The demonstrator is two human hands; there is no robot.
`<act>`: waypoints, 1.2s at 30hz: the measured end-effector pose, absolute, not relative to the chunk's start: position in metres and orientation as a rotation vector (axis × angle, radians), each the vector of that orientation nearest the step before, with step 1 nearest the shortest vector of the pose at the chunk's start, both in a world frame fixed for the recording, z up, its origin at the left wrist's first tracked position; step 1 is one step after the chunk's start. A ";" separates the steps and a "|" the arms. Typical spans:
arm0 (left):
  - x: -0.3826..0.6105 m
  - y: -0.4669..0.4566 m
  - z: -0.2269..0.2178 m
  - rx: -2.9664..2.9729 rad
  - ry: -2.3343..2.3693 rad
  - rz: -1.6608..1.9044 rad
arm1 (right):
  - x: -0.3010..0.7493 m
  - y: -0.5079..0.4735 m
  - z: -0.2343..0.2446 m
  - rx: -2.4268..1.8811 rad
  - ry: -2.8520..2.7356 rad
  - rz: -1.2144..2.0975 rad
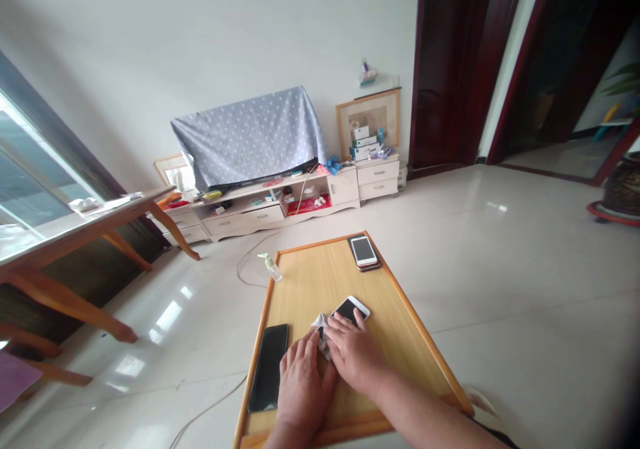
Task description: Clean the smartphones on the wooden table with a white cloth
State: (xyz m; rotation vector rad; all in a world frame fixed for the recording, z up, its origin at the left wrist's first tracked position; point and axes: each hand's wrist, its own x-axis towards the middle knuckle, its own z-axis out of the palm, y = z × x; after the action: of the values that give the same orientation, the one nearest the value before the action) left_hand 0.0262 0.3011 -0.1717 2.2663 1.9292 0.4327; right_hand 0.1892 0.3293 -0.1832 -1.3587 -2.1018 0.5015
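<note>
A white smartphone (353, 308) with a dark screen lies slanted on the small wooden table, its near end covered by my hands. My right hand (356, 354) rests over the phone, pressing a crumpled white cloth (320, 321) to its screen, with one finger spread toward the far end. My left hand (304, 381) is closed at the phone's near left end, beside the cloth; its fingertips are partly hidden. Just left of it lies a large black tablet-like device (270, 368), flat along the table's edge.
On the wooden table (310, 269), a white phone (363, 250) lies on darker flat devices at the far right corner. A clear pump bottle (273, 268) stands at the left edge. Beyond are a cloth-covered television (255, 132), a low cabinet (245, 221) and a cable on the floor.
</note>
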 end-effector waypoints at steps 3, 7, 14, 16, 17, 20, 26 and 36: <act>0.021 0.300 -0.173 2.269 1.912 0.460 | 0.185 0.332 -0.183 -1.362 -2.086 0.488; 0.014 0.300 -0.177 2.273 1.901 0.503 | 0.179 0.333 -0.184 -1.360 -2.092 0.466; 0.004 0.297 -0.178 2.293 1.857 0.590 | 0.168 0.332 -0.186 -1.386 -2.126 0.404; 0.001 0.296 -0.177 2.281 1.851 0.590 | 0.164 0.331 -0.187 -1.398 -2.139 0.358; -0.001 0.296 -0.177 2.270 1.852 0.585 | 0.162 0.331 -0.189 -1.403 -2.145 0.333; -0.006 0.296 -0.175 2.223 1.850 0.566 | 0.156 0.330 -0.192 -1.408 -2.160 0.256; -0.015 0.291 -0.171 2.180 1.815 0.616 | 0.145 0.326 -0.197 -1.378 -2.165 0.121; -0.027 0.285 -0.171 2.178 1.795 0.674 | 0.134 0.317 -0.195 -1.430 -2.183 -0.029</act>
State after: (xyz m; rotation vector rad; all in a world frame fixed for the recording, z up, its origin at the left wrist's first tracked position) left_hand -0.0268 0.2854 -0.1712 2.1776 1.7951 0.6736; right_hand 0.1344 0.3169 -0.1955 -1.4301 -2.1833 -0.0294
